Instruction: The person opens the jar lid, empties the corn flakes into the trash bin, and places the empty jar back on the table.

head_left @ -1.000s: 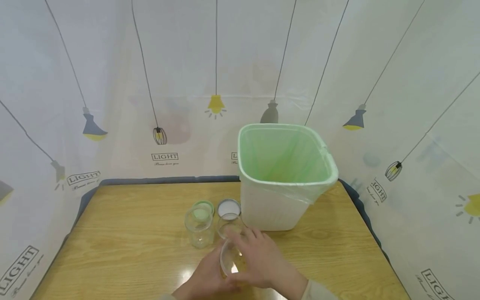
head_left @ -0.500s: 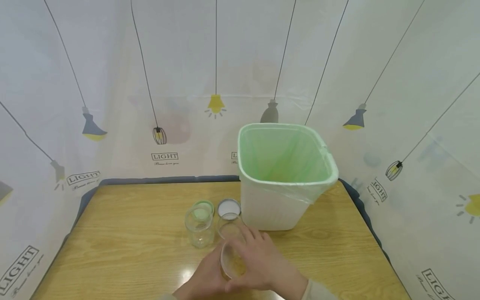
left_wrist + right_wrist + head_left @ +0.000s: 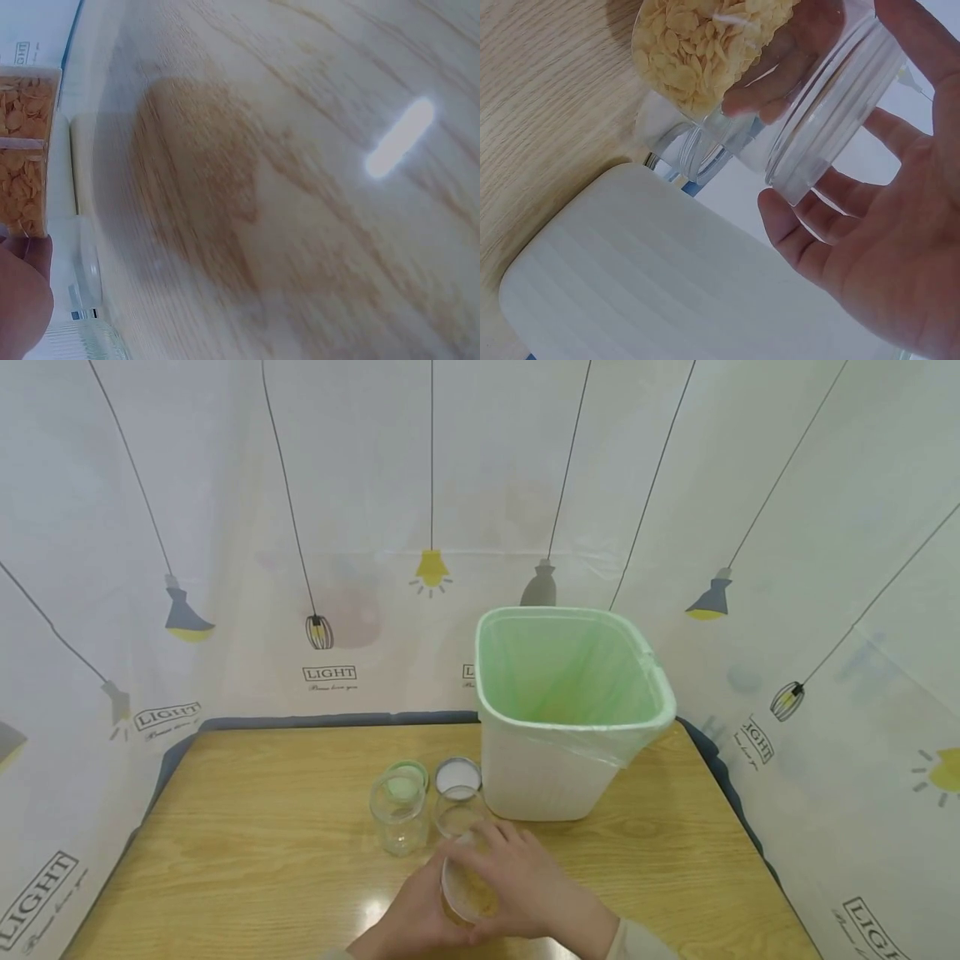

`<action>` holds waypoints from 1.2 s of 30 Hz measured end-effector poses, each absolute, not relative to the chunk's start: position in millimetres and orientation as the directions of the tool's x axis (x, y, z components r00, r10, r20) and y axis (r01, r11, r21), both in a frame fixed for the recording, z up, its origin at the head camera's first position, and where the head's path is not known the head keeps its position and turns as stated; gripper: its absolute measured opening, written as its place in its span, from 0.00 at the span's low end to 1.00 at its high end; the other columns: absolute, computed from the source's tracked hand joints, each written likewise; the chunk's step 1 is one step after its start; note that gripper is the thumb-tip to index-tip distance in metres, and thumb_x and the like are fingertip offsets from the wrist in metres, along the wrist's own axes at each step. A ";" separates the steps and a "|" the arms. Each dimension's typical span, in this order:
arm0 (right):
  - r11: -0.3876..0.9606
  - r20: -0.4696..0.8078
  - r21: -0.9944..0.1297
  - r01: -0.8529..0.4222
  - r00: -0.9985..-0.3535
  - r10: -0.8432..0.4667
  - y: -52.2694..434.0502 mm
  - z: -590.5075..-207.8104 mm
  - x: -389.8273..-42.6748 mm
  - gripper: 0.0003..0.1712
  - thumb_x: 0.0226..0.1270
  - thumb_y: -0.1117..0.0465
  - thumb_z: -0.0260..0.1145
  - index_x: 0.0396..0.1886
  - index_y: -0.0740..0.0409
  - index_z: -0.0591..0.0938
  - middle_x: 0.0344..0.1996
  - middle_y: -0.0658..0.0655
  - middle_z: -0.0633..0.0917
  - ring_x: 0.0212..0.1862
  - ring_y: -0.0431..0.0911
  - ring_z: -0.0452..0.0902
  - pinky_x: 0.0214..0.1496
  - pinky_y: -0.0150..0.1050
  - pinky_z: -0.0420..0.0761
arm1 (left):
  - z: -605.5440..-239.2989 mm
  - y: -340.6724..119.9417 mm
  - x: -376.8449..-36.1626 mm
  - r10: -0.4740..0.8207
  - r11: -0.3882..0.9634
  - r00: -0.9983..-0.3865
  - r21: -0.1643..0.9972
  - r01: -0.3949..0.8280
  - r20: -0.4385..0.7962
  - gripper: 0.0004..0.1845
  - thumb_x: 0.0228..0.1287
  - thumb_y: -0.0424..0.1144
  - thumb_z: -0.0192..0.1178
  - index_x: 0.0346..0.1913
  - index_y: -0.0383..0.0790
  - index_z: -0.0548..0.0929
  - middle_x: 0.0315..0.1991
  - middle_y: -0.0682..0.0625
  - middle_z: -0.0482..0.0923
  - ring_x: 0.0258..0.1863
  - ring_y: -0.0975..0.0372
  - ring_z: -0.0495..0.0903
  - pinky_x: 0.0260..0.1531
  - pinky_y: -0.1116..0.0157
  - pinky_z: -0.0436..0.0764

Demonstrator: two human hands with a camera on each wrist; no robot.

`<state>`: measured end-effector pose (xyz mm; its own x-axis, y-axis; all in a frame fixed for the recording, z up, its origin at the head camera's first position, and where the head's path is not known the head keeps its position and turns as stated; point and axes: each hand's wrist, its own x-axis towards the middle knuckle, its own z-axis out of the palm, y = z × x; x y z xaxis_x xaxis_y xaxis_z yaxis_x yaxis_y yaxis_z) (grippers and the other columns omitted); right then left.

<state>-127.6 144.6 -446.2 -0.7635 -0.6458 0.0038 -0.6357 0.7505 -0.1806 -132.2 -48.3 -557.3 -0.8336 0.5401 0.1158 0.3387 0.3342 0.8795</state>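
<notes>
Nearest the camera, at the front edge of the wooden table (image 3: pixel 255 827), both hands meet around a clear jar (image 3: pixel 467 887) partly filled with pale yellow flakes (image 3: pixel 697 45). The left hand (image 3: pixel 408 920) grips the jar from the left and below, its fingers wrapped behind the glass; the right wrist view shows those fingers through the jar wall. The right hand (image 3: pixel 528 885) lies over the jar's right side and open mouth, fingers spread and curved around the rim; in the right wrist view the palm and fingers cup the threaded neck, one fingertip touching the rim, but whether the whole hand clamps it tightly cannot be told. The jar is tilted, lifted just above the table, with the flakes gathered at its bottom end. The left wrist view shows mostly blurred wood grain with a bright glare spot, and the flake-filled jar at its left edge. Just beyond the hands stand two empty glass jars, upright and side by side: the left empty jar (image 3: pixel 398 812) and the right empty jar (image 3: pixel 459 811), the latter almost touching the right hand's fingertips. Behind them lie two lids flat on the table, a green lid (image 3: pixel 409 772) and a silver-rimmed white lid (image 3: pixel 457 774). Farther right stands a white bin (image 3: pixel 536 777) lined with a green bag (image 3: pixel 570 672). A curtain (image 3: pixel 225 527) printed with hanging lamps closes in the table.
</notes>
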 end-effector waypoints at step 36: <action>0.675 -0.031 -0.220 -0.705 -0.686 -0.727 146.8 -437.3 -131.3 0.48 0.47 0.35 0.74 0.69 0.29 0.66 0.75 0.53 0.59 0.73 0.57 0.59 0.56 0.61 0.77 | -556.3 -45.8 -131.0 0.513 0.363 -0.851 0.872 0.329 0.108 0.60 0.43 0.63 0.74 0.76 0.63 0.47 0.73 0.59 0.60 0.62 0.57 0.74 0.52 0.63 0.79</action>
